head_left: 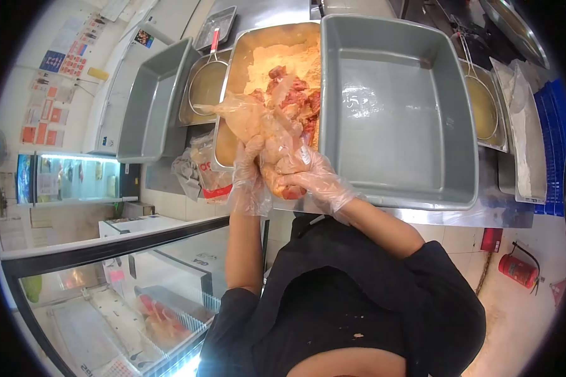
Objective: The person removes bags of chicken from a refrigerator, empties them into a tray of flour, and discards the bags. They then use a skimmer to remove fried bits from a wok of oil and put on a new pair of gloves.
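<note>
Both of my hands wear clear plastic gloves and hold a clear plastic bag [271,129] over the near edge of a metal tray [223,147]. My left hand [250,169] is closed on the bag's left side. Round its right side wraps my right hand [317,179]. Something orange-red shows low in the bag between my hands; its kind is hard to tell. Behind the bag, the tray holds orange powder [277,58] and red, coated meat pieces [299,97].
A large grey tub [390,113] stands right of the tray. Another grey tub [151,107] is at the left, beside a strainer [207,85] over a metal pan. At the right are a second strainer [481,100], a white-lined tray [525,144] and a blue crate [553,138].
</note>
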